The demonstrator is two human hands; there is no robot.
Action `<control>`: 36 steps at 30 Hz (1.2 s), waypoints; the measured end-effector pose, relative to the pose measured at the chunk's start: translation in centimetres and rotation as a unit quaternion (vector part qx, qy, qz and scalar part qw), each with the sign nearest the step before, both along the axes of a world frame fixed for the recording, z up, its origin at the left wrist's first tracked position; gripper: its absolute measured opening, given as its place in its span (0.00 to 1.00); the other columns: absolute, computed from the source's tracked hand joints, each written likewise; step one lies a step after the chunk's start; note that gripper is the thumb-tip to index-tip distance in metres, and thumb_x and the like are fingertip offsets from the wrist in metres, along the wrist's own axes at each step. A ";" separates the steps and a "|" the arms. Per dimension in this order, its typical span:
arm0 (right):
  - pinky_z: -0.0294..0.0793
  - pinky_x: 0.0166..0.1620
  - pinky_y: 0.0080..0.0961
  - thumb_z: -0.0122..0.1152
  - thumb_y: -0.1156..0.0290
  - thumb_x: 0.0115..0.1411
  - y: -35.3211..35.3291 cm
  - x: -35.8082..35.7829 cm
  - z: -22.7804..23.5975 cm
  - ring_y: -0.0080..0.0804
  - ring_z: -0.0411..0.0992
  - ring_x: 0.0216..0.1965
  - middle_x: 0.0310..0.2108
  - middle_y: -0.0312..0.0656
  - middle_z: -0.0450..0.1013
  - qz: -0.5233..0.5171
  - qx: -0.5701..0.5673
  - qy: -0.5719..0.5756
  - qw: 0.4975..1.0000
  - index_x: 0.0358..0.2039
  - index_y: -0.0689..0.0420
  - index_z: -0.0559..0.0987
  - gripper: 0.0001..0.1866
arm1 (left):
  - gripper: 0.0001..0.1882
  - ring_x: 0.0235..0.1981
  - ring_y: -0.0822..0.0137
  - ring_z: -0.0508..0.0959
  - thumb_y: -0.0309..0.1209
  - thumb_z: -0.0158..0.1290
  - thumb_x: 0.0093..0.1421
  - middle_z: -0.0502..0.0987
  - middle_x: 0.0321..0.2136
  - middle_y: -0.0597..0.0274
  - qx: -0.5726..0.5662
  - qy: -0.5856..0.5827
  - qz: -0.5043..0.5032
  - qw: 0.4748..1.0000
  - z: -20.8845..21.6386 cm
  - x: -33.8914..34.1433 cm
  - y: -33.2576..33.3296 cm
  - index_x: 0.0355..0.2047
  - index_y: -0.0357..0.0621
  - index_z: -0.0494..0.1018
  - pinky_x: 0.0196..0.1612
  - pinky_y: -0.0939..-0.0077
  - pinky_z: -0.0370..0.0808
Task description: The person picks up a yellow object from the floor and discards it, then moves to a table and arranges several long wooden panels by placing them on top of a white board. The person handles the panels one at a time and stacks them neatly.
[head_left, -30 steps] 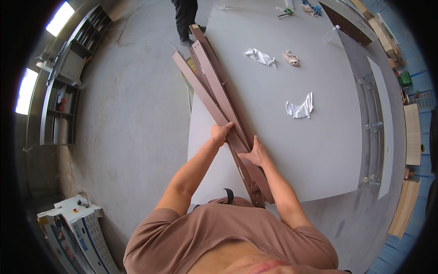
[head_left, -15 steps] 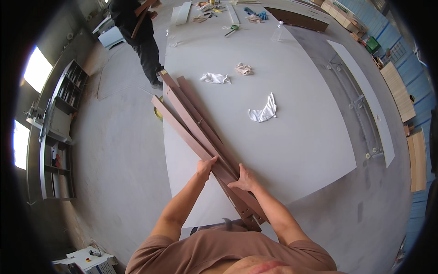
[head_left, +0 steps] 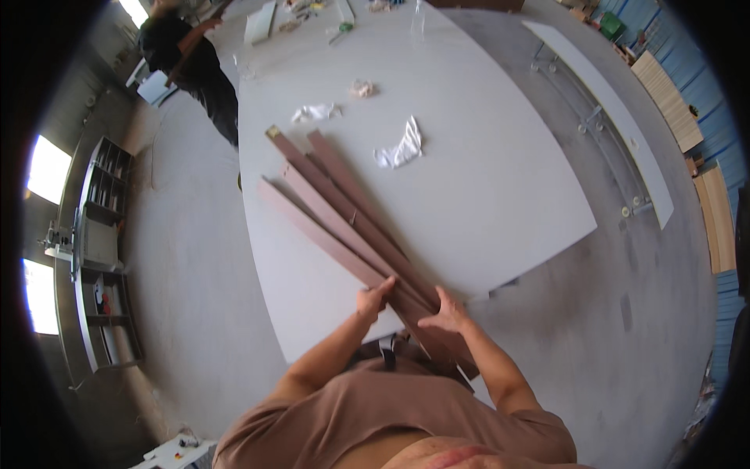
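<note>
Several long reddish-brown boards point(head_left: 351, 230) lie in a loosely fanned bundle, slanting from the far left towards my body. Near their close end, my left hand point(head_left: 376, 299) grips the left side of the bundle, its thumb on top and its other fingers hidden beneath. My right hand point(head_left: 446, 312) clasps the bundle's right side, thumb and fingers bent around it. Under the bundle is a large pale grey tabletop point(head_left: 500, 172). Beyond the boards lie a white cloth point(head_left: 401, 145), a second white cloth point(head_left: 316, 112) and a small beige cloth point(head_left: 362, 88).
Another person point(head_left: 191, 66) stands at the table's far left with a brown board in hand. A clear bottle point(head_left: 419, 22) and a green-handled tool point(head_left: 342, 30) sit at the far end. On the right, a long white panel point(head_left: 605, 105) rests by a wheeled frame point(head_left: 590, 121). Dark shelving point(head_left: 101, 250) lines the left.
My view has shifted, so the table and cloths sit differently in the picture. Both hands keep their hold on the bundle, which has moved slightly across the tabletop towards me.
</note>
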State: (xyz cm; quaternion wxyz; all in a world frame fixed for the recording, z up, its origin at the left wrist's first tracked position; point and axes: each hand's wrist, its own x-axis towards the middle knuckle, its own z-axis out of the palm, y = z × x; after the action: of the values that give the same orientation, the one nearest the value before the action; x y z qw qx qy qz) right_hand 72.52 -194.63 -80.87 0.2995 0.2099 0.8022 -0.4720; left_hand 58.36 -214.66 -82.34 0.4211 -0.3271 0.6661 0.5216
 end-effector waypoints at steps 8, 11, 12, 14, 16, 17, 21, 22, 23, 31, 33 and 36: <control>0.69 0.59 0.38 0.41 0.19 0.52 5.7 4.1 -5.2 0.43 0.71 0.57 0.55 0.54 0.72 -0.133 -0.135 -0.194 0.963 0.59 0.66 0.70 0.58 | 0.31 0.38 0.60 0.82 0.39 0.74 0.43 0.82 0.37 0.47 -0.061 0.246 -0.218 0.942 -0.8 -5.0 1.1 0.40 0.26 0.78 0.45 0.66 0.77; 0.71 0.58 0.38 0.42 0.18 0.51 6.8 5.4 -7.2 0.40 0.72 0.56 0.56 0.49 0.73 -0.262 -0.440 -0.237 0.825 0.60 0.64 0.70 0.59 | 0.35 0.41 0.58 0.81 0.41 0.74 0.43 0.80 0.41 0.46 0.005 0.274 -0.189 0.943 0.2 -3.7 2.0 0.45 0.25 0.75 0.46 0.65 0.77; 0.71 0.58 0.37 0.46 0.20 0.51 6.6 5.4 -7.6 0.39 0.72 0.55 0.56 0.48 0.73 -0.234 -0.469 -0.231 0.820 0.60 0.63 0.70 0.57 | 0.38 0.43 0.58 0.80 0.42 0.74 0.43 0.80 0.42 0.46 -0.029 0.260 -0.219 0.940 0.6 -3.6 2.1 0.46 0.25 0.73 0.47 0.65 0.77; 0.72 0.57 0.36 0.54 0.25 0.52 5.8 5.1 -8.0 0.37 0.73 0.53 0.55 0.45 0.74 -0.224 -0.498 -0.185 0.817 0.60 0.63 0.70 0.53 | 0.42 0.46 0.57 0.78 0.44 0.74 0.43 0.78 0.45 0.46 -0.124 0.272 -0.252 0.920 1.4 -3.6 2.0 0.50 0.26 0.69 0.50 0.65 0.75; 0.72 0.57 0.34 0.63 0.34 0.52 4.9 4.9 -7.8 0.37 0.73 0.54 0.55 0.45 0.73 -0.242 -0.518 -0.257 0.779 0.60 0.62 0.70 0.47 | 0.43 0.48 0.59 0.76 0.47 0.72 0.47 0.76 0.46 0.47 -0.006 0.251 -0.258 0.933 1.8 -4.1 1.7 0.52 0.27 0.66 0.50 0.65 0.75; 0.72 0.57 0.34 0.68 0.39 0.53 4.6 5.0 -7.4 0.37 0.73 0.54 0.55 0.45 0.73 -0.262 -0.511 -0.302 0.761 0.60 0.62 0.70 0.45 | 0.44 0.48 0.60 0.75 0.49 0.70 0.50 0.75 0.47 0.48 0.037 0.239 -0.260 0.935 1.8 -4.5 1.5 0.54 0.27 0.64 0.50 0.65 0.74; 0.71 0.58 0.34 0.72 0.56 0.52 4.0 6.8 -5.6 0.38 0.73 0.54 0.55 0.48 0.72 -0.236 -0.512 -0.215 0.798 0.59 0.64 0.70 0.39 | 0.33 0.45 0.65 0.72 0.53 0.54 0.65 0.72 0.46 0.60 0.185 0.248 -0.147 0.939 0.8 -5.8 1.2 0.56 0.36 0.64 0.46 0.69 0.72; 0.71 0.58 0.34 0.72 0.58 0.52 3.9 7.5 -5.0 0.38 0.73 0.54 0.55 0.48 0.72 -0.239 -0.504 -0.212 0.803 0.59 0.65 0.70 0.38 | 0.34 0.48 0.63 0.73 0.55 0.51 0.65 0.72 0.50 0.61 0.213 0.166 -0.090 0.959 0.5 -6.2 0.9 0.59 0.40 0.63 0.51 0.67 0.72; 0.71 0.58 0.34 0.71 0.60 0.51 3.8 8.2 -4.5 0.38 0.72 0.54 0.55 0.49 0.72 -0.246 -0.518 -0.191 0.797 0.59 0.66 0.70 0.38 | 0.34 0.51 0.63 0.73 0.55 0.50 0.66 0.71 0.53 0.60 0.269 0.134 -0.056 0.952 0.0 -6.3 1.0 0.60 0.41 0.63 0.53 0.66 0.72; 0.65 0.61 0.33 0.72 0.64 0.46 2.5 11.2 2.5 0.37 0.70 0.56 0.55 0.50 0.71 -0.240 -0.450 -0.144 0.848 0.60 0.68 0.68 0.41 | 0.52 0.58 0.50 0.71 0.73 0.54 0.49 0.69 0.58 0.53 0.444 0.045 0.180 0.876 -3.1 -8.7 1.1 0.63 0.45 0.64 0.61 0.47 0.69; 0.64 0.61 0.33 0.73 0.64 0.45 2.2 10.9 4.7 0.38 0.69 0.56 0.56 0.50 0.71 -0.226 -0.401 -0.129 0.878 0.60 0.68 0.68 0.42 | 0.53 0.57 0.51 0.71 0.72 0.56 0.48 0.69 0.58 0.54 0.467 0.098 0.188 0.858 -3.6 -9.2 1.6 0.63 0.46 0.63 0.60 0.47 0.70; 0.65 0.61 0.32 0.74 0.63 0.44 1.2 10.3 7.6 0.39 0.69 0.56 0.55 0.51 0.71 -0.208 -0.324 -0.086 0.919 0.60 0.68 0.68 0.44 | 0.51 0.57 0.53 0.71 0.71 0.59 0.45 0.71 0.57 0.59 0.449 0.097 0.219 0.861 -3.5 -9.5 2.6 0.61 0.49 0.66 0.59 0.52 0.71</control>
State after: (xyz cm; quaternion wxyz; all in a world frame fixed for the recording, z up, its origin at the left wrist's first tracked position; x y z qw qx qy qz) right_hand 82.84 -193.43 -73.24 0.3145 0.3031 0.5144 -0.7380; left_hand 48.82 -212.05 -85.87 0.3305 -0.1875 0.3088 0.8719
